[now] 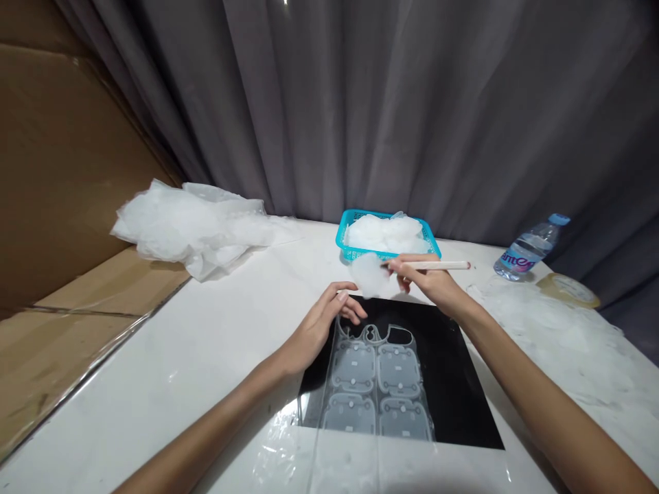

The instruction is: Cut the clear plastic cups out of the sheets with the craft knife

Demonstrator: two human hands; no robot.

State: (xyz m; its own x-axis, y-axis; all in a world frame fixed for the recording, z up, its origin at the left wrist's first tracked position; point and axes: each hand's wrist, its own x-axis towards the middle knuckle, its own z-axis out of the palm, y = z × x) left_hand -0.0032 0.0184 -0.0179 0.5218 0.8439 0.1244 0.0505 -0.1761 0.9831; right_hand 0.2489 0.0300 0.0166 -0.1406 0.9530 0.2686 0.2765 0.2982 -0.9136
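My right hand point(419, 274) grips a slim white pen-like stick point(453, 265), its dark tip against a fluffy-looking white clump point(368, 274) beyond the black sheet. Loosely curled, with fingers apart, my left hand point(329, 312) rests by the far left part of the black sheet point(458, 384); it holds nothing that I can see, and its fingertips are near the clump. Over the black sheet lies a clear plastic strip point(353, 367) with rounded rectangular panels in two columns and cut-out shapes at its far end. My left fingers partly cover that end.
A blue basket point(342, 237) filled with white material stands at the back. Crumpled translucent plastic point(200, 223) lies left, near cardboard point(103, 281). To the right are a water bottle point(530, 250), a tape roll point(569, 289) and spread translucent pieces point(561, 343). A grey curtain point(319, 103) hangs behind.
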